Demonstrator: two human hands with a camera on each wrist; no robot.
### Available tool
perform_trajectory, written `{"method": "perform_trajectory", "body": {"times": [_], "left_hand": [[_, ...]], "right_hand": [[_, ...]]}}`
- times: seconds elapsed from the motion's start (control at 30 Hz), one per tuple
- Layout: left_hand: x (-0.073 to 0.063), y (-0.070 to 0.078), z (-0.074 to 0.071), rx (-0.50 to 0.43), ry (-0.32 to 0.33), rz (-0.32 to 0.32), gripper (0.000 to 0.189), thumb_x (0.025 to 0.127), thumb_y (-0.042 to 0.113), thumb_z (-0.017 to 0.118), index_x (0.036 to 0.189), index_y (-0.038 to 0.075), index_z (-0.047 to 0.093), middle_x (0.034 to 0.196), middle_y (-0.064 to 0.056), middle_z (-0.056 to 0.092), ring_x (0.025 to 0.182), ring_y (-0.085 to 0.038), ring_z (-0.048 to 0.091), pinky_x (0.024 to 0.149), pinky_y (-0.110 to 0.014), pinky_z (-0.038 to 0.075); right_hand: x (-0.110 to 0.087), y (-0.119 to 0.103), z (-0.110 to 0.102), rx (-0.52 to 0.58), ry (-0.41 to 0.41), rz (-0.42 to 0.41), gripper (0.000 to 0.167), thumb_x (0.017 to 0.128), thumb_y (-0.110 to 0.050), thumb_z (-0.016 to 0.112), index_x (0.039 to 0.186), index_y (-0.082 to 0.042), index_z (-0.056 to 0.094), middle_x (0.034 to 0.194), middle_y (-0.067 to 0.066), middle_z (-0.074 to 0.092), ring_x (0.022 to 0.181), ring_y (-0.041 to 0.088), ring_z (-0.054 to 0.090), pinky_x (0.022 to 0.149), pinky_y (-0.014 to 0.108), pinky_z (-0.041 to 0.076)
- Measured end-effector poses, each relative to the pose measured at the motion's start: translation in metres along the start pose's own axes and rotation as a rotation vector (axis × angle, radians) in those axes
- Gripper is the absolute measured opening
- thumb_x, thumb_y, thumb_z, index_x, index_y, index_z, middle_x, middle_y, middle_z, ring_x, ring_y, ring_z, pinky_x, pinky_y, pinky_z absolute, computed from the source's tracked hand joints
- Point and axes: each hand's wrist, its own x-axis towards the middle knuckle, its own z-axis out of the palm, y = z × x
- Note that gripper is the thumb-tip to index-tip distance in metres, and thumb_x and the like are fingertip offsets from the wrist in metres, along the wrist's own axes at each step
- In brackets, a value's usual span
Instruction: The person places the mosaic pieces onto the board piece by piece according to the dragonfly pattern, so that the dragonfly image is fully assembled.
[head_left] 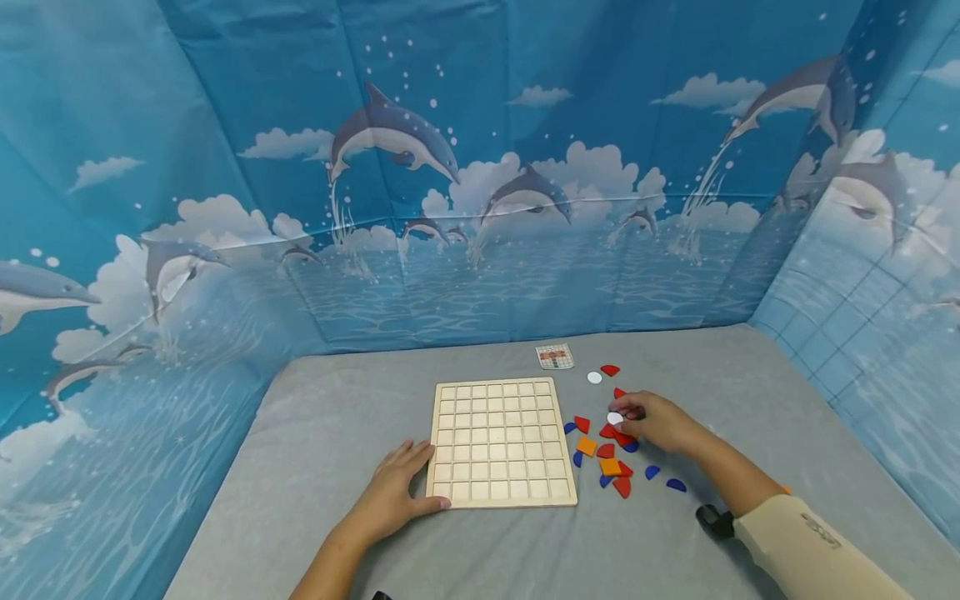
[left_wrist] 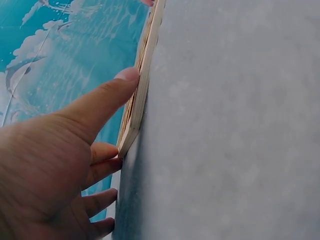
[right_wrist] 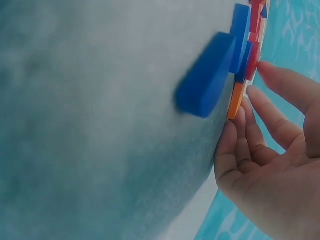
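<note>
A square wooden grid board (head_left: 497, 444) lies on the grey cloth, its cells bare. My left hand (head_left: 393, 487) rests at the board's near left corner, fingers along the left side and thumb on the front rim. In the left wrist view, the thumb (left_wrist: 102, 102) touches the board's edge. My right hand (head_left: 660, 423) is over the pile of coloured pieces right of the board. Its thumb and forefinger pinch a white disc (head_left: 615, 418). In the right wrist view, an orange piece (right_wrist: 236, 101) is by the fingers, and the disc is mostly hidden.
Red quarter pieces (head_left: 622, 487), blue half discs (head_left: 676, 485) and orange squares (head_left: 587, 447) lie scattered right of the board. Another white disc (head_left: 595, 377) and a printed pattern card (head_left: 555, 357) lie farther back. A dolphin-print curtain (head_left: 465, 275) stands behind the cloth-covered surface.
</note>
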Motion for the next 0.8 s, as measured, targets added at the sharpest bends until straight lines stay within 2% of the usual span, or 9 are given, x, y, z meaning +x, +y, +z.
{"method": "perform_trajectory", "body": {"times": [0.13, 0.33, 0.53, 0.8], "left_hand": [[-0.001, -0.001, 0.001, -0.004, 0.006, 0.018, 0.095, 0.079, 0.058, 0.079, 0.154, 0.01, 0.044, 0.162, -0.008, 0.04, 0.154, -0.039, 0.027, 0.122, -0.066, 0.021], [-0.002, -0.003, 0.004, -0.023, -0.024, 0.026, 0.096, 0.081, 0.06, 0.076, 0.157, 0.015, 0.039, 0.167, -0.002, 0.03, 0.157, -0.037, 0.019, 0.124, -0.065, 0.014], [-0.002, -0.003, 0.005, -0.03, -0.039, 0.017, 0.096, 0.082, 0.06, 0.076, 0.158, 0.015, 0.037, 0.168, 0.0, 0.028, 0.158, -0.036, 0.016, 0.126, -0.063, 0.011], [-0.003, -0.002, 0.004, -0.051, -0.05, 0.016, 0.096, 0.083, 0.059, 0.075, 0.158, 0.016, 0.036, 0.169, -0.001, 0.026, 0.158, -0.036, 0.014, 0.126, -0.062, 0.008]], "right_hand": [[0.001, 0.0, 0.002, -0.02, 0.017, 0.006, 0.033, 0.093, -0.021, 0.073, 0.124, -0.01, 0.068, 0.111, 0.009, 0.063, 0.1, 0.023, 0.057, 0.081, 0.03, 0.058], [-0.003, -0.008, 0.003, -0.066, 0.052, -0.016, 0.026, 0.093, -0.024, 0.073, 0.115, -0.008, 0.07, 0.102, 0.009, 0.061, 0.093, 0.022, 0.056, 0.077, 0.03, 0.056], [-0.003, -0.011, 0.004, -0.058, 0.061, 0.002, 0.023, 0.093, -0.021, 0.073, 0.111, -0.008, 0.069, 0.096, 0.009, 0.06, 0.088, 0.022, 0.056, 0.071, 0.026, 0.054], [-0.003, -0.012, 0.003, -0.053, 0.057, -0.01, 0.019, 0.093, -0.017, 0.073, 0.107, -0.007, 0.068, 0.094, 0.008, 0.061, 0.086, 0.021, 0.056, 0.071, 0.026, 0.056]]}}
